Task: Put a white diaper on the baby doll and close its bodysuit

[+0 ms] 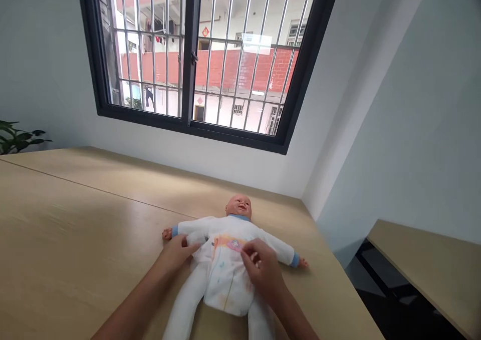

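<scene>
A baby doll (pixel 238 206) lies on its back on the table, arms spread, in a white top (pixel 225 225) with blue collar and cuffs. Round its hips sits a white diaper (pixel 229 285) with an orange and pink printed waistband. My left hand (pixel 178 254) is closed at the diaper's side wing, thumb and finger at its white edge. Over the other end of the waistband, my right hand (pixel 263 265) pinches the diaper's edge; the fingers partly hide what they grip. The doll's white-covered legs stretch toward me between my forearms.
The light wooden table (pixel 93 230) reaches the wall beneath a barred window (pixel 188 54). A green plant (pixel 18 138) stands past the left edge. To the right, beyond the table edge, is another wooden surface (pixel 424 255) with dark panels under it.
</scene>
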Demonstrator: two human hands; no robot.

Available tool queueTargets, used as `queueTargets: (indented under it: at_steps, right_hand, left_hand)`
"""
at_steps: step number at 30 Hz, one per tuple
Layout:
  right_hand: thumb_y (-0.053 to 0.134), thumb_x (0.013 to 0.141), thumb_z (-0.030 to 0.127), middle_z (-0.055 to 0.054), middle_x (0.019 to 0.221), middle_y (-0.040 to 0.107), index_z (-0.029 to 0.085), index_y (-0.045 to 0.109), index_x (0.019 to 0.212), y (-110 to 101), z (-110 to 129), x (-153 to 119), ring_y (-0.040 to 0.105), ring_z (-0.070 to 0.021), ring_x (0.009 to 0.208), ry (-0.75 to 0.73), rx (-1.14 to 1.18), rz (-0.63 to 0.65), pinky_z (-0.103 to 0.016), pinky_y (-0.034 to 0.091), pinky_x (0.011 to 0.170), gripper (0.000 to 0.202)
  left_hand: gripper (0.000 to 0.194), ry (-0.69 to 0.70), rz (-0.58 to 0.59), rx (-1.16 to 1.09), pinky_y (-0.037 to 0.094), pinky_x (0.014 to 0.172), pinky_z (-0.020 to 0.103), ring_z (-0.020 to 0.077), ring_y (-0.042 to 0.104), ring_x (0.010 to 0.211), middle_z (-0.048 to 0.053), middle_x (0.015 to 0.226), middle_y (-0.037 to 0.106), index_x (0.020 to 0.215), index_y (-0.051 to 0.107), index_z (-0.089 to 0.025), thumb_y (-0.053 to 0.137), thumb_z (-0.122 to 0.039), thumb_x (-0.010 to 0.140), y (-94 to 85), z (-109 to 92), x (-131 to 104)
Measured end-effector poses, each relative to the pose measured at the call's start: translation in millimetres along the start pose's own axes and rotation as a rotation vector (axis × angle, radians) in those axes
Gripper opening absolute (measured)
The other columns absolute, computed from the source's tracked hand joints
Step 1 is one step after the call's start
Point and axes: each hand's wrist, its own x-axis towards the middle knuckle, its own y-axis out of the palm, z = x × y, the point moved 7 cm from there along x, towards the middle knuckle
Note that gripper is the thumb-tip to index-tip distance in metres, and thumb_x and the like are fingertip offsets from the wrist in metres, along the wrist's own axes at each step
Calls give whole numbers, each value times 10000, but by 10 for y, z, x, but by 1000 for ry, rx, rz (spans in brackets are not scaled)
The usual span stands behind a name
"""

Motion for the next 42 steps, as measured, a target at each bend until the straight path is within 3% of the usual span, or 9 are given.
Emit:
queueTargets:
  at_steps: [2, 4, 8, 12, 24, 29, 33, 37, 42]
  right_hand:
    - [600, 816, 212, -66, 915, 668, 203, 652, 855, 166, 193, 240, 597, -207, 875, -109, -44, 90, -309, 453, 759, 65]
    - [713, 726, 256, -80, 1053, 682, 210, 679, 994, 349, 257, 501, 592, -236, 995, -126, -94, 199, -338, 442, 852, 274]
    - [848, 525, 378, 27, 614, 599, 199, 669, 661, 687, 127, 868, 507, -139, 570, 26, -215, 537, -252, 344, 544, 287]
    - [751, 638, 349, 91, 448, 349, 195, 524, 504, 809, 161, 941, 283, -67, 440, -48, -72, 721, -234, 177, 453, 305]
    - [690, 657, 183, 17, 752, 638, 173, 629, 757, 807, -204, 950, 539, -135, 685, 40, -98, 436, -225, 324, 583, 118]
    - [809, 575, 195, -65, 927, 672, 175, 683, 914, 739, -77, 950, 565, -223, 861, 41, -252, 373, -284, 350, 697, 362]
    - [758, 675, 199, -93, 1042, 649, 189, 662, 995, 691, 304, 844, 551, -239, 967, -111, -338, 246, -310, 367, 780, 335]
    - [775, 670, 383, -47, 827, 648, 189, 636, 834, 975, 457, 706, 496, -169, 694, -78, -241, 299, -277, 293, 614, 290]
    - [593, 711, 183, 24, 551, 487, 196, 455, 545, 1181, 166, 735, 348, -122, 571, 42, -120, 257, -284, 197, 572, 216]
  left_hand:
    - [326, 29, 27, -77, 313, 497, 252, 156, 479, 500, -14, 516, 516, 574, 512, -196, 684, -468, 621, 114, 89, 76]
    - [323, 43, 16, -161, 318, 504, 253, 142, 453, 490, -26, 523, 501, 602, 523, -192, 665, -479, 646, 148, 137, 80]
    - [343, -5, 27, -358, 382, 557, 266, 161, 509, 543, -1, 590, 573, 673, 600, -171, 675, -505, 654, 130, 157, 4]
    - [367, 7, 97, -531, 445, 670, 283, 198, 594, 691, 40, 740, 671, 789, 666, -152, 708, -491, 652, 157, 52, -45]
    - [367, 124, -16, -457, 346, 549, 246, 141, 471, 587, -26, 656, 546, 780, 614, -174, 662, -534, 723, 76, -57, 5]
    - [322, 185, -76, -367, 363, 572, 246, 144, 480, 624, -16, 654, 551, 699, 611, -176, 672, -491, 731, 7, -240, -33]
    - [368, 138, -45, -356, 381, 583, 258, 163, 511, 637, 0, 641, 574, 709, 650, -163, 689, -530, 721, 8, -215, -53]
    - [397, 153, 61, -465, 418, 641, 274, 186, 553, 698, 28, 688, 622, 734, 687, -148, 681, -545, 734, 110, -242, -80]
    - [286, 22, 111, -540, 456, 729, 280, 208, 624, 853, 50, 887, 700, 841, 704, -166, 629, -436, 780, 164, -108, -129]
